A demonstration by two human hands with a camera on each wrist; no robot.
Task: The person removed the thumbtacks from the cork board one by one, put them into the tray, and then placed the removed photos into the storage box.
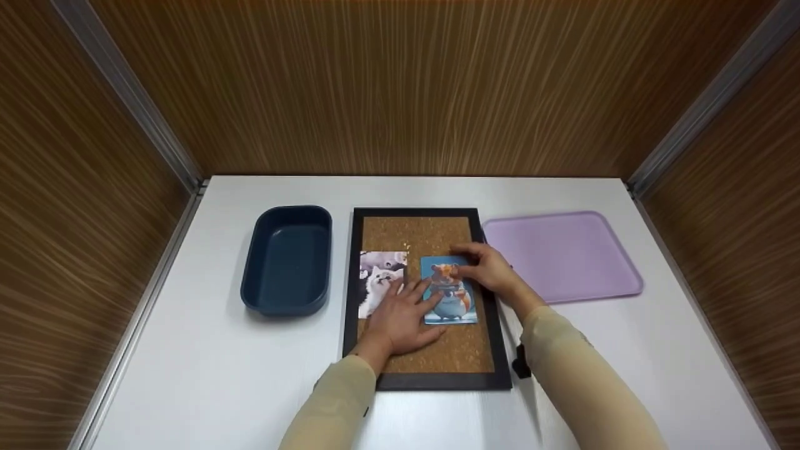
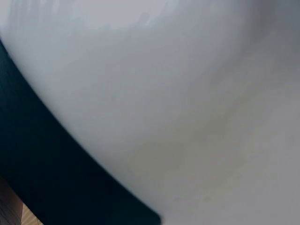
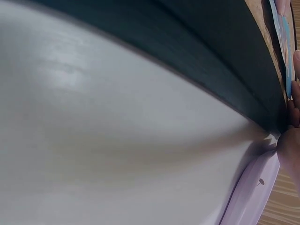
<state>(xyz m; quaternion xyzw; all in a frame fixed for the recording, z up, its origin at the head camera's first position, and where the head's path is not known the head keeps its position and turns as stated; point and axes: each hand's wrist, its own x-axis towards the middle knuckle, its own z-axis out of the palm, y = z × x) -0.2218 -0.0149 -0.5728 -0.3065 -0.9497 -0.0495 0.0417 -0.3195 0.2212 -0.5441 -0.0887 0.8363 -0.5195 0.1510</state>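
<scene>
A framed cork board [image 1: 459, 359] lies on the table in the head view. My left hand [image 1: 403, 319] rests on it with fingers spread, its fingertips over the lower left of a blue picture card [image 1: 451, 306] that shows an orange animal. At the card's upper right is my right hand [image 1: 490, 269]: the thumb touches the card's face, while the forefinger reaches past the top edge. Left of it lies a white kitten card [image 1: 378, 281], partly under the left hand. The board's dark frame [image 2: 70, 154] crosses the left wrist view. Right fingers [image 3: 295, 89] meet the blue card's edge in the right wrist view.
A deep dark-blue bin [image 1: 287, 262] stands left of the board. To the right lies a flat lilac tray [image 1: 562, 256], with a small pin-like thing [image 3: 261, 182] on it. Tiny gold bits [image 1: 406, 247] show by the kitten card. Wood-grain panels [image 1: 400, 87] enclose the table.
</scene>
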